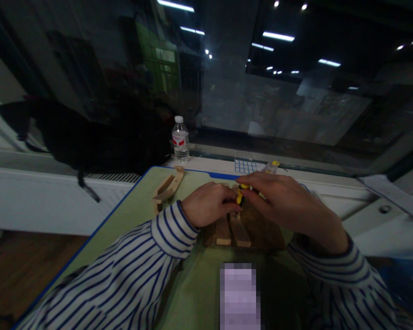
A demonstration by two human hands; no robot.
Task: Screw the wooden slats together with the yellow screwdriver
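Over the middle of the green table, my right hand (284,197) pinches a small yellow-and-black tool (241,197), its handle showing between the fingertips. The tool's tip is hidden. Close against it from the left, my left hand (208,204) has its fingers closed; what they hold is hidden from view. Beneath both hands lie two light wooden strips, a left strip (223,233) and a right strip (240,233), on a brown board (263,229). Their far ends are covered by my hands.
Curved wooden pieces (170,185) stand at the table's far left corner. A phone (240,298) lies near me. On the sill are a water bottle (181,144), a blue-gridded sheet (247,166) and a clear item with a yellow end (272,166). A black bag (99,133) rests left.
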